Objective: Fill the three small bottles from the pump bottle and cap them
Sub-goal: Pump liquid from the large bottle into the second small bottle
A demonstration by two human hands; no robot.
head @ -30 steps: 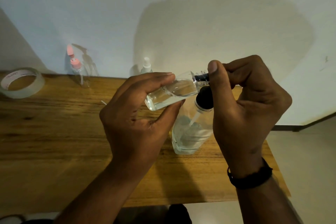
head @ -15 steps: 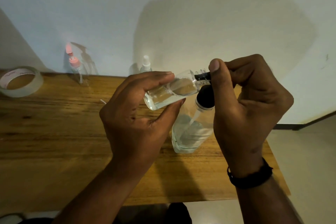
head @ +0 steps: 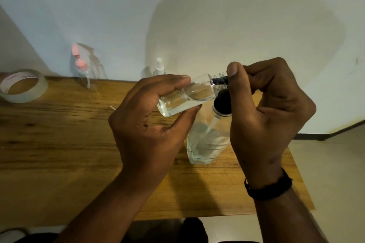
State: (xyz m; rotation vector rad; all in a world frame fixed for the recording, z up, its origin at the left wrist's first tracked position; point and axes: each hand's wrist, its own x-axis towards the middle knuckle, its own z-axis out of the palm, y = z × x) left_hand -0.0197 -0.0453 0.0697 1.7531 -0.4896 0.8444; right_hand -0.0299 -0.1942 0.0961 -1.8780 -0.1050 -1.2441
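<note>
My left hand [head: 150, 124] grips a small clear bottle [head: 187, 96], tilted on its side and partly filled with clear liquid. Its open neck sits over the black nozzle of the pump bottle [head: 207, 140], which stands on the wooden table [head: 59, 134]. My right hand [head: 262, 116] is curled round the black pump head, with the thumb on top near the nozzle. A second small bottle with a pink cap [head: 85, 73] and a third with a white spray top [head: 159, 67] stand at the table's back edge by the wall.
A roll of clear tape [head: 21, 86] lies at the far left of the table. The table's right edge drops to the floor [head: 325, 163] close to my right wrist. The wall [head: 217, 25] stands directly behind the table.
Almost nothing has moved. Both hands keep their hold, and the small bottle has dipped very slightly at the nozzle.
</note>
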